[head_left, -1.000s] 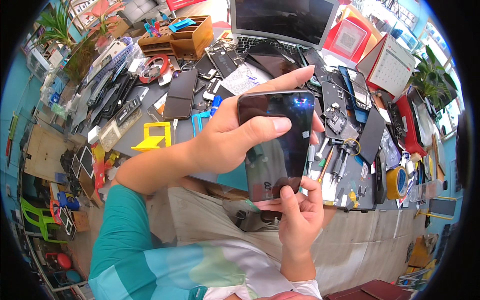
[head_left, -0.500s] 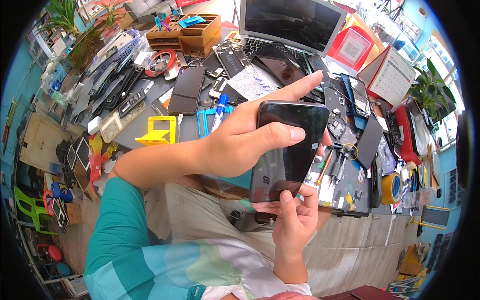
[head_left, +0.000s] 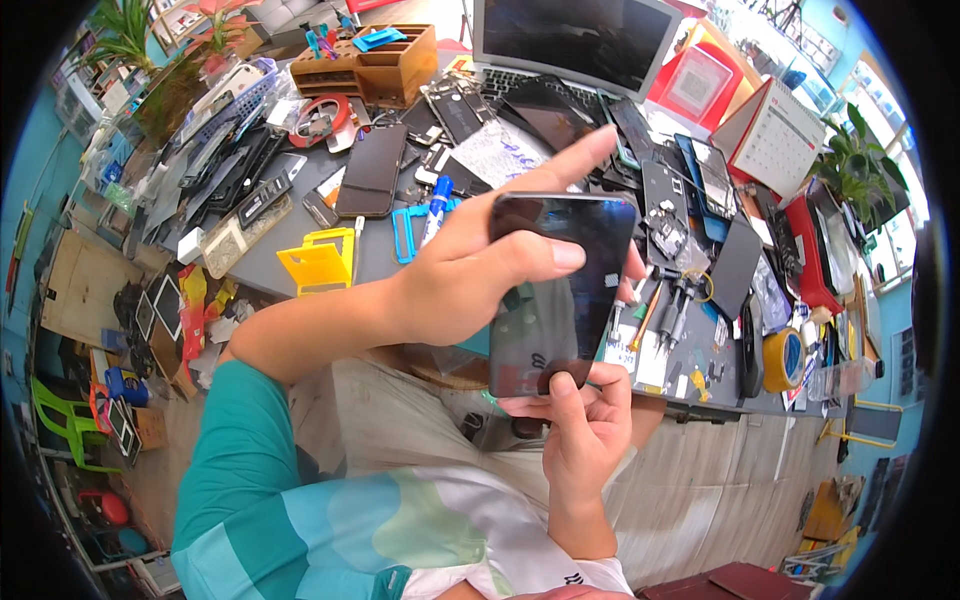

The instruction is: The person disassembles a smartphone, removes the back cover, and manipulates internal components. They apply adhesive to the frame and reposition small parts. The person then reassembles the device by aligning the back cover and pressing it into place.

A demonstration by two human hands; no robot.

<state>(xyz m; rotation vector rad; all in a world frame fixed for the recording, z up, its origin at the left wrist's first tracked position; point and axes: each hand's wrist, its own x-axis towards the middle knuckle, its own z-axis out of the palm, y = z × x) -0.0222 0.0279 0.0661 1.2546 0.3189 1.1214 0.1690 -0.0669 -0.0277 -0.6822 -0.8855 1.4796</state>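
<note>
A black smartphone (head_left: 545, 330) with a dark, glossy screen is held up in front of me, over the table's near edge. My left hand (head_left: 470, 265) wraps it from the left: the thumb lies across the upper screen, the index finger points away past the top, and other fingertips show at the right edge. At the bottom edge my right hand (head_left: 588, 430) pinches the phone between thumb and fingers. Reflections cover the lower screen. The phone's back is hidden. Nearest my left hand on the table are a blue marker (head_left: 437, 208) and a yellow folding phone stand (head_left: 318, 262).
An open laptop (head_left: 575, 45) stands at the back, beside a wooden organizer (head_left: 365, 70). Another dark phone (head_left: 371, 172) lies left of centre. Screwdrivers (head_left: 680, 310), blue tape (head_left: 783, 360), a desk calendar (head_left: 775, 140) and several phone parts crowd the right side.
The phone and both hands have shifted slightly left in the picture, and the background has shifted a little too. Both hands keep their hold on the phone.
</note>
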